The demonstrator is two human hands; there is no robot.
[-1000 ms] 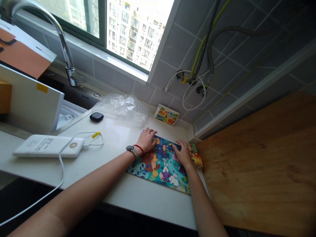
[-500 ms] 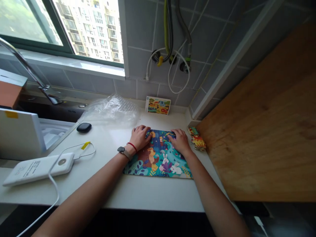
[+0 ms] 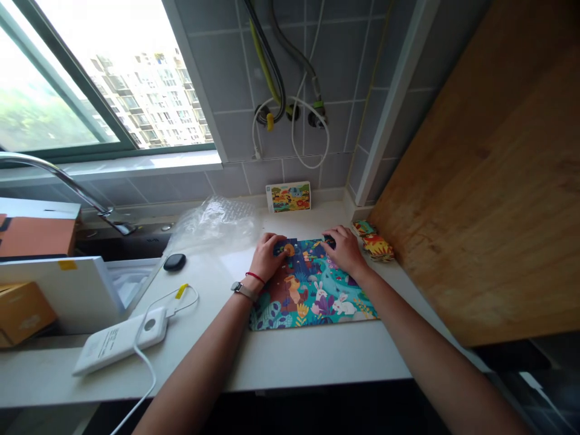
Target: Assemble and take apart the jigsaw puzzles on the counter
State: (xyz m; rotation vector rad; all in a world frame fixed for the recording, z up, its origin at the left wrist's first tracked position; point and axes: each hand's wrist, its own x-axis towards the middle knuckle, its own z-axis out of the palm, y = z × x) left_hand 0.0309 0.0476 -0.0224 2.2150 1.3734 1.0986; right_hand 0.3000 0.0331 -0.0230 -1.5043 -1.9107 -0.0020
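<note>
A colourful picture puzzle (image 3: 301, 293) with rabbits, a fox-like animal and plants lies flat on the white counter. My left hand (image 3: 268, 257) grips its upper left edge, fingers bent over the border and thumb on the picture. At the upper right edge, my right hand (image 3: 345, 249) holds the puzzle with curled fingers, the thumb resting on top. Some fingertips are hidden at the far edge. Behind the puzzle, a small picture card (image 3: 290, 197) leans against the wall. Stacked puzzle pieces (image 3: 378, 248) sit right of my right hand.
Clear plastic wrap (image 3: 217, 222) lies behind my left hand. Left on the counter (image 3: 317, 359) are a black oval object (image 3: 174, 262) and a white power bank (image 3: 120, 341) with a cable. A sink, faucet (image 3: 81, 193) and boxes stand farther left; a wooden panel (image 3: 457, 211) borders the right.
The camera view has shifted, so more of the boxes at the left shows. My right hand's fingers are more bent, with a dark gap between thumb and forefinger. Both hands stay at the puzzle's upper edges.
</note>
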